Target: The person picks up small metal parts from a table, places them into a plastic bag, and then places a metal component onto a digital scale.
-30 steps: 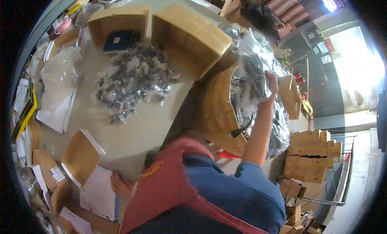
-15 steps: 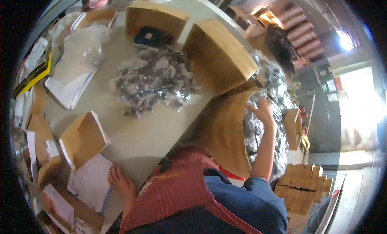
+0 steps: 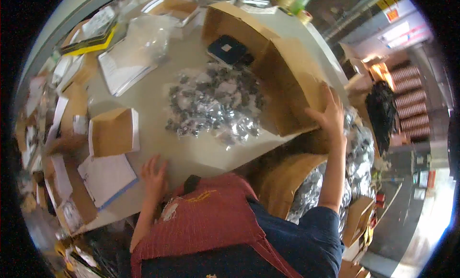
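My right hand [image 3: 329, 114] rests, fingers spread, on the outer side of a cardboard box wall [image 3: 292, 86] at the table's right edge. My left hand [image 3: 155, 175] lies open on the near part of the table [image 3: 201, 160], just right of a stack of paper [image 3: 108, 177]. Between the hands and farther off is a heap of small clear bags [image 3: 215, 103] with dark little parts in them. Behind the heap, a dark flat square device [image 3: 227, 49] sits against the cardboard.
Below my right arm stands a large carton [image 3: 282, 180] with silvery plastic bags [image 3: 311, 192]. Left on the table are an open small box [image 3: 113, 134], a clear plastic bag [image 3: 148, 36] over papers, and a black-and-yellow folder [image 3: 91, 43]. Rolls of tape [image 3: 304, 17] stand at the far edge.
My right hand has left the silvery bags in the carton and come up onto the cardboard wall. My left hand has shifted off the paper stack's edge. The view has turned.
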`<action>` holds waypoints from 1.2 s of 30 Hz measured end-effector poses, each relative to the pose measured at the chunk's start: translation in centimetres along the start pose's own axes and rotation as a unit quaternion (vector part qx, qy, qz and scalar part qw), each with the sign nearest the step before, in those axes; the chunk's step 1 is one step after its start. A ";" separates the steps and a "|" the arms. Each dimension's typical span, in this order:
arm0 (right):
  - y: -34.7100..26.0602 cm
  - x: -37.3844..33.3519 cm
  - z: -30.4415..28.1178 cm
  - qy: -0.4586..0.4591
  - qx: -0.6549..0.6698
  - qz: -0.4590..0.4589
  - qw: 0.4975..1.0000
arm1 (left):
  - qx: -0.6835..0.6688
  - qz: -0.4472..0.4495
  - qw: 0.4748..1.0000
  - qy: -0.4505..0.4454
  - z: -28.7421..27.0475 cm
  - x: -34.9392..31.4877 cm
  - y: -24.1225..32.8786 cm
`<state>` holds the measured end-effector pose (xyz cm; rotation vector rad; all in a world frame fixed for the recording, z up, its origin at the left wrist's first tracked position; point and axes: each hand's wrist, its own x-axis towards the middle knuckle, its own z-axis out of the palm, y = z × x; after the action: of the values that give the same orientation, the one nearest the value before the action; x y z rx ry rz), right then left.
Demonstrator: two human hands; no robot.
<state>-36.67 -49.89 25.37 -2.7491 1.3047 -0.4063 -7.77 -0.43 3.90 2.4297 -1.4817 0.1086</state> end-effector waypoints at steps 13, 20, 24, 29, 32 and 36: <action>2.9 -4.1 -2.7 0.178 0.251 -0.023 0.951 | -0.037 -0.094 0.994 0.040 0.9 13.3 4.5; 7.4 -6.7 -2.0 0.170 0.562 0.046 0.808 | -0.187 -0.133 0.973 -0.005 0.5 10.6 3.5; 5.9 -7.9 3.2 0.090 0.755 0.074 0.645 | -0.392 -0.194 0.898 -0.049 -6.5 13.6 9.4; -4.3 -6.9 5.8 -0.174 0.674 0.143 0.704 | -0.620 -0.183 0.762 0.017 -8.7 12.6 9.7; -12.7 -4.4 5.7 -0.298 0.698 -0.047 0.650 | -0.597 -0.315 0.731 0.095 -13.9 11.7 8.7; -17.5 -0.3 7.8 -0.466 0.677 -0.173 0.543 | -0.776 -0.346 0.477 0.224 -13.2 0.1 0.3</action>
<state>-21.61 -38.91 20.87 -1.2796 -0.0661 0.1104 -6.81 3.13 16.57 0.9649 0.1058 -0.5126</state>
